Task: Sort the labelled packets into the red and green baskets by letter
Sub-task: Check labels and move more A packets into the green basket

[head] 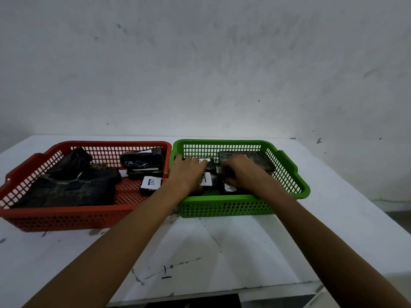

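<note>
Both hands reach into the green basket (pixel 224 200) on the right. My left hand (pixel 189 172) lies over a black packet with a white "A" label (pixel 206 179), fingers bent over its far edge. My right hand (pixel 241 173) curls its fingers round another small black packet (pixel 230 189) with a partly hidden label. A larger black packet (pixel 258 158) lies at the back right of that basket. The red basket (pixel 66 216) on the left holds several black packets, one with a "B" label (pixel 151 182).
The baskets stand side by side on a white table (pixel 222 245) against a scuffed white wall. The table's right edge runs near the green basket's handle. Small dark marks dot the tabletop in front.
</note>
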